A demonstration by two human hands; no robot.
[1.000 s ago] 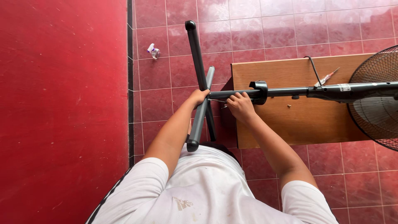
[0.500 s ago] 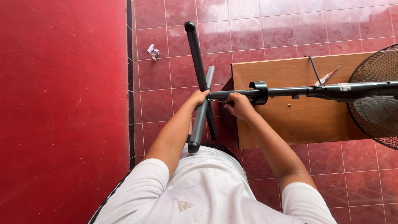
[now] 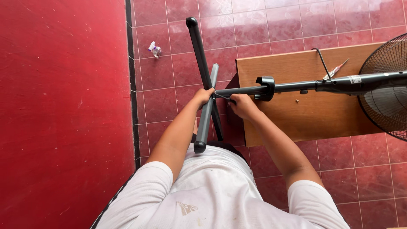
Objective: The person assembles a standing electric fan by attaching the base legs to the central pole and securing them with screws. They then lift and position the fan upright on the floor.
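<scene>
A black stand fan lies on its side across a low wooden table (image 3: 313,114). Its pole (image 3: 292,87) runs left to a cross-shaped base (image 3: 203,76) that overhangs the red tile floor. My left hand (image 3: 202,96) grips the base at its centre, where the legs cross. My right hand (image 3: 241,104) is closed on a thin metal tool (image 3: 222,96) whose tip points at the joint between pole and base. The wire fan cage (image 3: 388,91) sits at the right edge.
A screwdriver (image 3: 335,70) and a black cable (image 3: 321,61) lie on the table's far side; a small screw (image 3: 297,101) rests near the pole. A small plastic bottle (image 3: 155,49) lies on the tiles. A red painted floor area (image 3: 63,114) fills the left.
My right hand slid left along the pole toward the base joint, and the thin tool now reaches the joint. My left hand stayed on the base.
</scene>
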